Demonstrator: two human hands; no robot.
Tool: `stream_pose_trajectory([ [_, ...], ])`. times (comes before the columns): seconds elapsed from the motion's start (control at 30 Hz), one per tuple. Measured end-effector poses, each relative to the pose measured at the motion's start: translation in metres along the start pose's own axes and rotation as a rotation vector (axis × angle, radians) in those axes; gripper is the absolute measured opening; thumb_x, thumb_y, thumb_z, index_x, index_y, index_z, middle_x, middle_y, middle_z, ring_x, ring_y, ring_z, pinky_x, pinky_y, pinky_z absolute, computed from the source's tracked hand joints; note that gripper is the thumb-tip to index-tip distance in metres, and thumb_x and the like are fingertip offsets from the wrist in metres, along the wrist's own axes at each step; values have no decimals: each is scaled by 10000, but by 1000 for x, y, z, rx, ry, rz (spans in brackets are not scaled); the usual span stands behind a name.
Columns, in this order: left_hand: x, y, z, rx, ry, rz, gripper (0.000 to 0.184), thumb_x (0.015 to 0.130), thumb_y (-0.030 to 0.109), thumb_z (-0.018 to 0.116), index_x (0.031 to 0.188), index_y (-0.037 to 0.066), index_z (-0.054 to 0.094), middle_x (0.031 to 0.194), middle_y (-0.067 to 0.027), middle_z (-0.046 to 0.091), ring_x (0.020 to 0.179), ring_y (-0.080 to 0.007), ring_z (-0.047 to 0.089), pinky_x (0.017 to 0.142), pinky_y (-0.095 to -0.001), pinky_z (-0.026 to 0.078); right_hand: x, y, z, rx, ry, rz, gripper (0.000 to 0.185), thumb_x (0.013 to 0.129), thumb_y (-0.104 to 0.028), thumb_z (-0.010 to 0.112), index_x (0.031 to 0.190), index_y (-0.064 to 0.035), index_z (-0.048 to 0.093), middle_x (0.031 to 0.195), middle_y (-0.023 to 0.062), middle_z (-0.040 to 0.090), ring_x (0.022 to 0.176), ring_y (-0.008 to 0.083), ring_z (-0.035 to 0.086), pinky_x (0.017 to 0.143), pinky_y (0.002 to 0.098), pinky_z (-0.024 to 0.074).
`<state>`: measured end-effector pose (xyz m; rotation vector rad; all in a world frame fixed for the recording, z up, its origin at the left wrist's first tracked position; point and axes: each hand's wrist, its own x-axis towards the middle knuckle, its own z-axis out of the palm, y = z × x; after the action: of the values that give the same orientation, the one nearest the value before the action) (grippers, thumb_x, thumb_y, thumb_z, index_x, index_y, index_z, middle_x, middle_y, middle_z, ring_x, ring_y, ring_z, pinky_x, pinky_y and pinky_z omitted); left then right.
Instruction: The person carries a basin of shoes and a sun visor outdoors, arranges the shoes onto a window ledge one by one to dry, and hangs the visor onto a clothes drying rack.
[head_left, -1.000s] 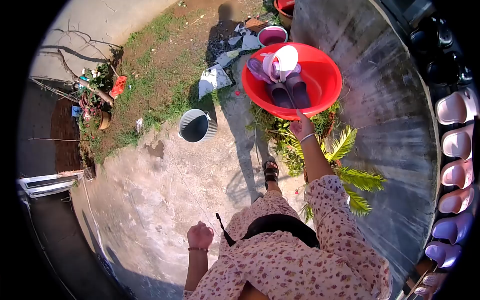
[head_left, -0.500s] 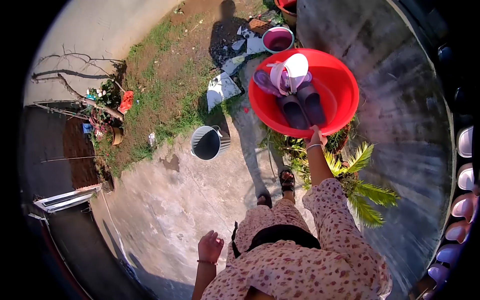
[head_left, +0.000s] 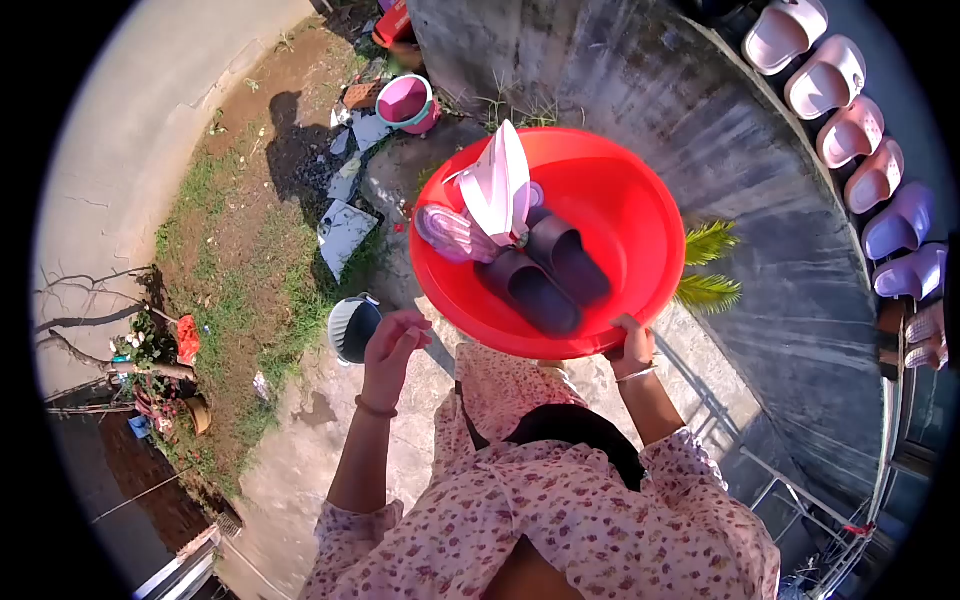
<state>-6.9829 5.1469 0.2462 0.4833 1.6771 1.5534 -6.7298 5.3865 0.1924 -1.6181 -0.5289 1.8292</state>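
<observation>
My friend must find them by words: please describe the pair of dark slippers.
Find the wide red basin, its rim held by the right hand. Inside, the slippers lie side by side. Unlike the white thing and pinkish thing nearby, they are dark.

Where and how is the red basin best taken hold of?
Probably by the near rim of the red basin, from the person's side, with hands spaced left and right. Its wide, round rim flares outward, giving fingers an edge to hook beneath. The right hand grips there; the left hand is off it. The dark slippers lie inside, clear of that edge.
</observation>
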Motion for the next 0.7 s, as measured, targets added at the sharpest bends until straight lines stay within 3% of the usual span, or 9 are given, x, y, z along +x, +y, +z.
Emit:
stream_pose_trajectory([
  [0.1, 36, -9, 46, 336, -485, 20, 200, 923, 120, 507, 1082, 7, 547, 1032, -66, 618, 898, -147, 610, 791, -275, 495, -62, 4, -74, -16, 87, 2, 280, 652, -19, 636, 918, 31, 568, 778, 97, 603, 584, 218, 604, 435, 332, 503],
  [0.23, 37, -24, 151, 866, -840, 342, 309, 861, 224, 574, 1046, -23, 578, 956, -196, 642, 894, -320, 634, 775, -387, 500, -139, 15, -140, 1, 259, -80, 210, 664, -12, 620, 863, 35, 572, 766, 100, 606, 595, 207, 608, 438, 305, 497],
  [0.33, 17, -52, 235, 1337, -1150, 284, 346, 843, 286, 540, 895, -41, 637, 893, -226, 639, 866, -369, 620, 758, -454, 484, -172, 33, -197, 49, 390, -112, 129, 663, 11, 607, 791, 16, 591, 730, 80, 615, 574, 182, 601, 417, 279, 466],
  [0.5, -72, -150, 340, 1710, -1312, 516, 456, 825, 454, 597, 941, 21, 684, 891, -149, 672, 893, -289, 642, 751, -405, 494, -215, 61, -276, 217, 583, -197, 163, 661, 24, 612, 823, 21, 599, 746, 78, 621, 596, 179, 609, 441, 269, 474],
  [0.53, -90, -159, 361, 1786, -1404, 444, 404, 892, 381, 521, 1008, 21, 665, 910, -138, 678, 860, -263, 654, 709, -375, 504, -222, 65, -291, 249, 608, -188, 177, 663, 25, 612, 840, 24, 598, 756, 79, 623, 607, 181, 613, 451, 271, 481],
  [0.6, -120, -221, 391, 1818, -1219, 374, 401, 913, 291, 449, 1064, -42, 616, 926, -194, 667, 829, -321, 657, 667, -405, 519, -233, 75, -327, 328, 631, -200, 215, 676, 23, 611, 890, 31, 594, 791, 85, 629, 647, 195, 628, 484, 295, 507],
  [0.67, -140, -313, 421, 1689, -778, 174, 405, 934, 202, 377, 1120, -104, 566, 941, -250, 657, 797, -378, 660, 625, -436, 535, -241, 79, -362, 397, 640, -186, 202, 684, 19, 607, 886, 29, 595, 788, 87, 629, 649, 197, 630, 483, 300, 509],
  [0.7, -154, -301, 424, 1901, -1001, 536, 339, 919, 176, 420, 1089, -36, 622, 969, -200, 669, 843, -346, 662, 651, -447, 534, -246, 83, -380, 434, 641, -172, 196, 689, 18, 606, 884, 27, 595, 787, 88, 630, 649, 198, 631, 483, 303, 511],
])
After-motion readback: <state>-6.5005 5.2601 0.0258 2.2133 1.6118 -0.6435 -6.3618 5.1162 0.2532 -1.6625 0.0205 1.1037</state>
